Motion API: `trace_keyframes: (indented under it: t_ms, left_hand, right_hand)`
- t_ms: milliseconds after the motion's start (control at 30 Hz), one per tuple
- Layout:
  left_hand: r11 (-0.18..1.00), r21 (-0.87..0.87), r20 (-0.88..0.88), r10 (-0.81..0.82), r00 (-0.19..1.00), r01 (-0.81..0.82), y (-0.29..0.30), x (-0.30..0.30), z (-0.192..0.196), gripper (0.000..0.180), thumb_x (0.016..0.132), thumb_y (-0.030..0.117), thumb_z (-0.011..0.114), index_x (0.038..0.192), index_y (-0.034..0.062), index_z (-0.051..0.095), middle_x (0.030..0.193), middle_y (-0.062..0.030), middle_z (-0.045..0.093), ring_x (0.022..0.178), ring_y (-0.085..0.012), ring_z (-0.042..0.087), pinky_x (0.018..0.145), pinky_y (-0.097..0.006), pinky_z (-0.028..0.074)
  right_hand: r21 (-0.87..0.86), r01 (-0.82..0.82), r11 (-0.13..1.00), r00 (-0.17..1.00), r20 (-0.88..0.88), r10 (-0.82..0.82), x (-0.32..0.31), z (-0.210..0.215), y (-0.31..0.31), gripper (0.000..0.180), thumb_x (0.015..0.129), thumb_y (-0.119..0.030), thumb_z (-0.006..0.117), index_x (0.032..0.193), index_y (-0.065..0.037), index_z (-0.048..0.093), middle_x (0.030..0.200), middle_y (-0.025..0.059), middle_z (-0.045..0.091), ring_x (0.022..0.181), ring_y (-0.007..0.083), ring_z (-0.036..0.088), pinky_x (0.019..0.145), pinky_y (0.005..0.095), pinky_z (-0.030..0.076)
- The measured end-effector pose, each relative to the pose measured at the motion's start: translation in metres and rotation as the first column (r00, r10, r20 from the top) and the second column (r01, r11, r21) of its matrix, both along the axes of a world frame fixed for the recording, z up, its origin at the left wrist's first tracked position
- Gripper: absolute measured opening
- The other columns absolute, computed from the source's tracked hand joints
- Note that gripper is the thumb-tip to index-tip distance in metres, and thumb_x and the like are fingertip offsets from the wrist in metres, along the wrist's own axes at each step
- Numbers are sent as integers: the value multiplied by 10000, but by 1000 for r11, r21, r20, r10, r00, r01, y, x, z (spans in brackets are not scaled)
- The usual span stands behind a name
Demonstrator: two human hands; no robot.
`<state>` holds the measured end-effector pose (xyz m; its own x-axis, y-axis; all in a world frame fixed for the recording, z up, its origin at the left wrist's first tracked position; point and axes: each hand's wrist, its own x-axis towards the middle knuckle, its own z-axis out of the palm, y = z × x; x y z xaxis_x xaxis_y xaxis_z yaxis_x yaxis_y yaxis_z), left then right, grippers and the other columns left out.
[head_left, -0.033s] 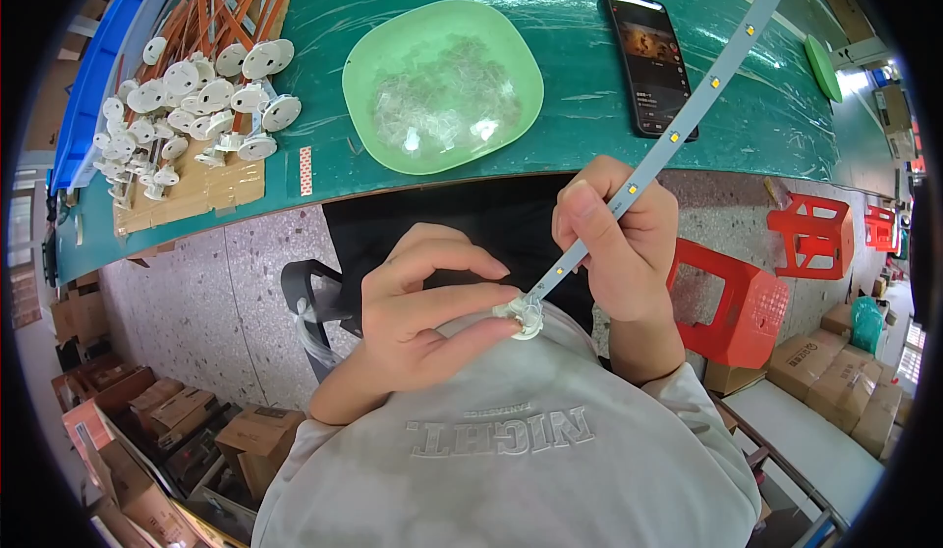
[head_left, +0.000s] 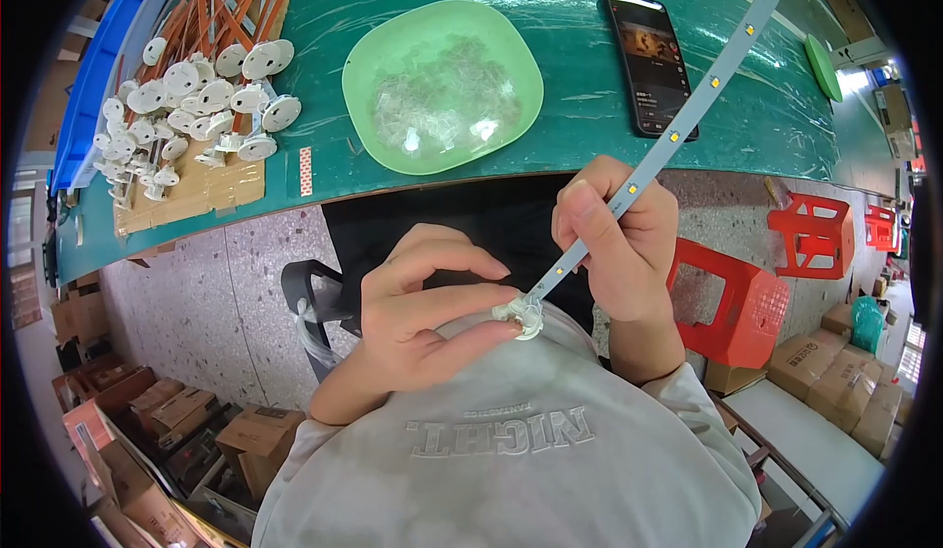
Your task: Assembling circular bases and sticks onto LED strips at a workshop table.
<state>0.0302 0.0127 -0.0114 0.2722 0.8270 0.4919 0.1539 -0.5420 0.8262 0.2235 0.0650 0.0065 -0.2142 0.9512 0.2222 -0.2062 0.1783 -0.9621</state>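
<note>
My right hand (head_left: 621, 239) is closed round a long, narrow LED strip (head_left: 675, 137), pale grey with small yellow chips. The strip slants from my chest up past the top right of the picture. At its lower end sits a small white plastic end cap (head_left: 529, 318), which my left hand (head_left: 422, 307) pinches between thumb and fingertips. Cap and strip end touch; how far one sits in the other is hard to make out. Beyond my hands, on the green table (head_left: 580, 106), stands a light green bowl (head_left: 359, 96) holding many small clear plastic pieces (head_left: 442, 96).
At the left of the table, more strips with white round caps (head_left: 182, 79) lie piled on cardboard (head_left: 241, 187). A phone (head_left: 645, 67) with a lit screen lies right of the bowl. Red stools (head_left: 751, 302) stand at the right, and cardboard boxes (head_left: 257, 440) are at lower left.
</note>
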Motion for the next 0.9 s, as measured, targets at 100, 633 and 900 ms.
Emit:
trace_keyframes:
  t_ms: [100,633,900]
  left_hand:
    - [1000,-2,-15,-11,1000,10,0,2,0,228,680,68,804,898,13,762,1002,-132,653,886,-272,592,750,-353,464]
    - [999,2,163,31,986,-32,1,-21,3,117,695,35,764,800,7,719,903,-91,636,862,-287,572,727,-357,464]
    - [694,246,146,663,734,-676,-11,-94,5,130,794,83,743,870,-15,702,979,-132,643,963,-317,595,820,-401,473]
  right_hand:
    - [6,4,1000,1000,-4,-4,-2,1,-1,246,956,-68,588,717,-13,574,566,-7,528,501,38,423,445,235,313]
    - [-13,-21,1000,1000,13,21,0,-3,-1,265,963,-80,577,707,-15,553,573,0,531,506,49,424,455,241,323]
    - [-21,-1,1000,999,-45,0,8,-5,1,258,959,-81,584,710,-16,574,567,-5,535,497,44,424,452,236,316]
